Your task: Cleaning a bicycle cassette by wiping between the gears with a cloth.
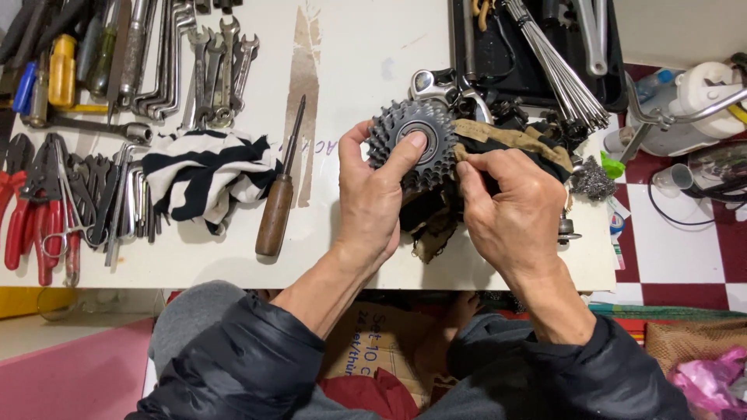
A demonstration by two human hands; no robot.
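My left hand (372, 204) grips a dark toothed bicycle cog cluster (398, 124), thumb pressed on its silver centre. My right hand (510, 208) pinches a dirty tan and black rag (510, 136) against the right side of the cogs. Both are held just above the white worktop (358, 54), near its front edge. The lower part of the rag hangs between my hands, and the far side of the cogs is hidden by it.
A striped black-and-white cloth (206, 175) and a wooden-handled screwdriver (278, 206) lie left of my hands. Wrenches (206, 66), pliers (31, 210) and other tools fill the left side. A black tray (537, 47) with spokes sits at the back right, steel wool (591, 179) beside it.
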